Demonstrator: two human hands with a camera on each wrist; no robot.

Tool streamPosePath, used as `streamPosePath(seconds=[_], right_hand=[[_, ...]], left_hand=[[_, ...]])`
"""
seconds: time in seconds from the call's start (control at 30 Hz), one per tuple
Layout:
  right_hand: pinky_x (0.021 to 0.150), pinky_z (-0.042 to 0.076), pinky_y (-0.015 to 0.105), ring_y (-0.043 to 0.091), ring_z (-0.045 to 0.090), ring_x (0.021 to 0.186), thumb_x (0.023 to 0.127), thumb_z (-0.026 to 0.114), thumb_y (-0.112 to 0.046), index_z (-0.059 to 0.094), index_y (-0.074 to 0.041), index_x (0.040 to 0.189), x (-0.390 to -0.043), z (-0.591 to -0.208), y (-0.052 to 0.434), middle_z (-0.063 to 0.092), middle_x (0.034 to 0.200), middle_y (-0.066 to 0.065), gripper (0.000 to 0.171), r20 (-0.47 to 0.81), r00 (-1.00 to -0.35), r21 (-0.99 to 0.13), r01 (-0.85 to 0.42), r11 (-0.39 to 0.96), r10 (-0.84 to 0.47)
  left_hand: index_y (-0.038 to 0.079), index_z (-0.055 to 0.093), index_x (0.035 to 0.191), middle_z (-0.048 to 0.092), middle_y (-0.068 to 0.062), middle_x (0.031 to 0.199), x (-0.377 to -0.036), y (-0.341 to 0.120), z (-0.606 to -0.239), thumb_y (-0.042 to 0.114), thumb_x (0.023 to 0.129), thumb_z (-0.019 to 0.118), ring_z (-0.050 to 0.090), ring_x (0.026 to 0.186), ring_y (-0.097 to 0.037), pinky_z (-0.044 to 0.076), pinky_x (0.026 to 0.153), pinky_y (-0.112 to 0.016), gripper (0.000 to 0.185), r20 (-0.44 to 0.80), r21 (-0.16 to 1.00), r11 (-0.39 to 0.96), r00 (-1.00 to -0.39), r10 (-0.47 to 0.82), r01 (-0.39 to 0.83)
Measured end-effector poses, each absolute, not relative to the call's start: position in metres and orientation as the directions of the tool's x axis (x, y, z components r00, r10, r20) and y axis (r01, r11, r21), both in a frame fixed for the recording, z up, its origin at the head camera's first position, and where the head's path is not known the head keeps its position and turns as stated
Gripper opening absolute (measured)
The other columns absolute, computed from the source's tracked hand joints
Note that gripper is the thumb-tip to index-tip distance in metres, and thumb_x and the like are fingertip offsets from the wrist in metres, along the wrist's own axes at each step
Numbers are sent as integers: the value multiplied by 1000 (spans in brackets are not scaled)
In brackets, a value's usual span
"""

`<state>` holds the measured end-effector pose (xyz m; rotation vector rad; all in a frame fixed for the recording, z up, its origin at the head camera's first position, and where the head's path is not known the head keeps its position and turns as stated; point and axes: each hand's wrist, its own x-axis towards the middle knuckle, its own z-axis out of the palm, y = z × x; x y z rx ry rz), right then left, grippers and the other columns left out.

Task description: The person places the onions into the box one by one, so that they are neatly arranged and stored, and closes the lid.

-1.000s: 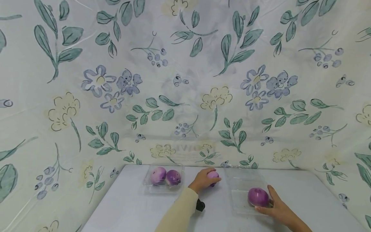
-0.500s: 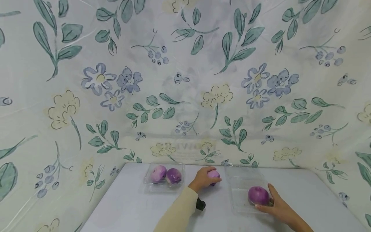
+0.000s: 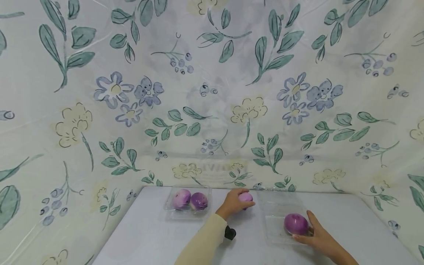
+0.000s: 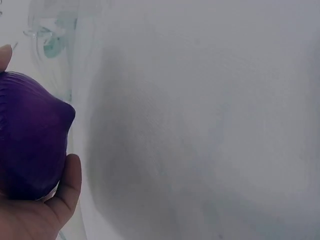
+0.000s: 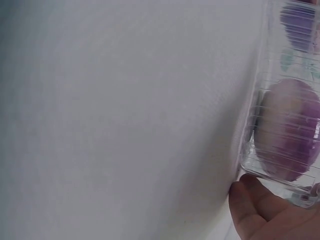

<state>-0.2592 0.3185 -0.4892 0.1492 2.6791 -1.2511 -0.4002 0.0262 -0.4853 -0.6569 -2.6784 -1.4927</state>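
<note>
My left hand (image 3: 233, 203) holds a purple onion (image 3: 246, 197) over the middle of the table, fingers on its far side and thumb on its near side. In the left wrist view, the onion's pointed end (image 4: 65, 112) sticks out past the fingers. A clear plastic clamshell container (image 3: 272, 232) lies opened on the right, with its lid folded back toward the wall. One purple onion (image 3: 296, 224) sits in its near half. My right hand (image 3: 318, 238) holds the container's right side, thumb toward the front; the right wrist view shows fingertips (image 5: 245, 200) right at its bottom edge.
A second clear container (image 3: 187, 215) with two purple onions (image 3: 199, 201) stands at the back left. The white table (image 3: 142, 235) ends at a floral-print sheet (image 3: 212, 110) hanging behind it. Something small and black (image 3: 229, 233) shows beside my left sleeve.
My left hand moves slightly to the right with the onion, toward the opened container. The right hand and the onion in that container stay in place.
</note>
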Motion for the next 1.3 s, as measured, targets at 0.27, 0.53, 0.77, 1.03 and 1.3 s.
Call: streamPosePath(seconds=[0.27,0.53,0.77,1.03,1.3], right_hand=[[109,23,73,60,18,139,86,73,-47,-13,7,153,-259,-489,319,-5,156,38,122,-210,-978,-760,167,629,6],[109,21,73,59,18,139,85,74,-47,-13,6,153,-257,-487,320,-6,156,39,122,-199,-980,-759,159,632,8],[109,20,73,60,18,138,85,74,-48,-12,7,153,-258,-487,319,-5,155,40,122,-210,-978,-759,174,628,18],[109,20,72,60,17,139,85,74,-50,-11,8,153,-259,-489,318,-4,157,38,123,-210,-977,-750,179,637,27],[110,21,72,60,16,139,86,73,-49,-13,7,153,-260,-488,319,-5,157,37,122,-204,-979,-759,162,630,6]], left_hand=[[9,66,124,64,-11,124,-399,37,-471,28,78,84,58,102,-22,55,82,-38,52,254,821,398,-885,389,410],[13,67,125,64,-6,130,-392,52,-453,32,77,83,59,111,-21,53,85,-30,55,309,768,399,-835,455,501],[19,67,123,64,-1,126,-381,60,-443,34,77,83,58,108,-12,52,84,-25,51,298,755,383,-799,522,532],[20,66,126,62,0,126,-368,68,-428,34,77,84,56,107,-7,51,84,-19,54,332,684,367,-716,614,631],[22,65,128,61,1,127,-359,75,-424,32,78,84,55,107,-3,50,81,-14,55,348,614,320,-611,711,722]])
